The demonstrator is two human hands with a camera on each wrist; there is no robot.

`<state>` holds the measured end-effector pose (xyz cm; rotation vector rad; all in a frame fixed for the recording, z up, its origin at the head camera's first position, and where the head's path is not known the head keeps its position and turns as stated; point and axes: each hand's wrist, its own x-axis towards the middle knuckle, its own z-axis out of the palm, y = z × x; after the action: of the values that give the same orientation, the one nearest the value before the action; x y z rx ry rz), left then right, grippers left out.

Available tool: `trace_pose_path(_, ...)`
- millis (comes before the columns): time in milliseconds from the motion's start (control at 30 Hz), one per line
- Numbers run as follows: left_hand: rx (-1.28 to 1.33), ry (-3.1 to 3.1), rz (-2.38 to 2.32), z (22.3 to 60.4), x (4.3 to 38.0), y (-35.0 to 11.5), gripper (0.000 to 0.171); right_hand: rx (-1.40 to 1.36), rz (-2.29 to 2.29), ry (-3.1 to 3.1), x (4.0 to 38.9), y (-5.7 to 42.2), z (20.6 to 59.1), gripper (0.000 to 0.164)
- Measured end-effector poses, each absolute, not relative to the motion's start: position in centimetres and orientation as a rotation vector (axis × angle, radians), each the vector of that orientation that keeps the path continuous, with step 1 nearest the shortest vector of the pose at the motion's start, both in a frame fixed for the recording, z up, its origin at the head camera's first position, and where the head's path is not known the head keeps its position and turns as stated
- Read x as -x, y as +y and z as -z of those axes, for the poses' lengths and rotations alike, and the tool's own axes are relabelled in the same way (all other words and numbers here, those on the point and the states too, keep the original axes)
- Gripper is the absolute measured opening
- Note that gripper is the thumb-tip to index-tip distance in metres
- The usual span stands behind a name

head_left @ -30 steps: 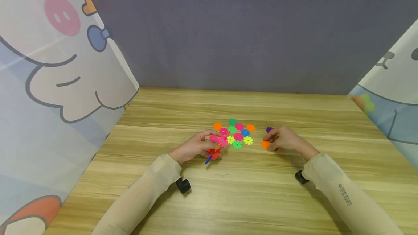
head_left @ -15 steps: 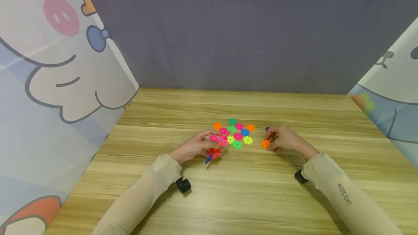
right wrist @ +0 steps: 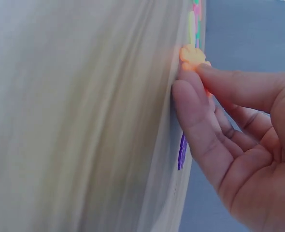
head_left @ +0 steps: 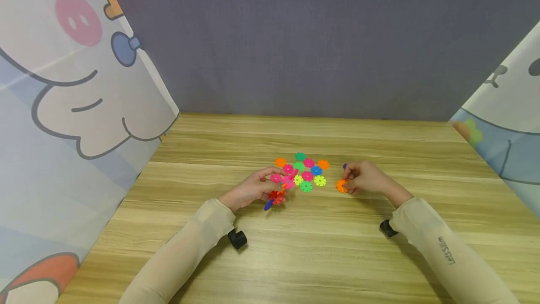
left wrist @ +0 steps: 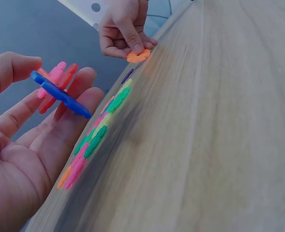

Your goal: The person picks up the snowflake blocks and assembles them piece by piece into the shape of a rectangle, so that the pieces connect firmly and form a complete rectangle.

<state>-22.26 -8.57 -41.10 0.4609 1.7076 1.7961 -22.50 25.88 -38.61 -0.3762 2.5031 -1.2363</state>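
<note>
My left hand (head_left: pixel 251 188) holds a small cluster of slotted plastic flower discs joined at angles to one another. In the left wrist view the cluster shows a blue disc (left wrist: pixel 60 94), a red disc (left wrist: pixel 72 72) and a pink disc (left wrist: pixel 58 72), with a bit of orange between them. Thumb and fingers of my right hand (head_left: pixel 367 178) pinch a single orange disc (head_left: pixel 341 186), to the right of the loose discs. A purple disc (right wrist: pixel 182 152) lies on the table just beyond the right fingers, partly hidden by them in the head view.
Between the hands several loose discs lie flat on the wooden table (head_left: pixel 312 247), among them a green disc (head_left: pixel 306 186), a yellow disc (head_left: pixel 320 180) and a blue disc (head_left: pixel 316 171). A grey panel (head_left: pixel 316 46) stands behind the table, with printed cartoon sheets at both sides.
The orange disc has turned slightly in my right fingers and shifted a touch to the left. My left hand and its cluster stay almost still.
</note>
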Motion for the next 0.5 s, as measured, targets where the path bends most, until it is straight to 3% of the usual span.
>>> trace_pose_path(500,-0.45,1.791,-1.737,41.0,22.3,-8.3,0.044,0.313,1.606,2.317,22.1,23.2,38.7,0.021)
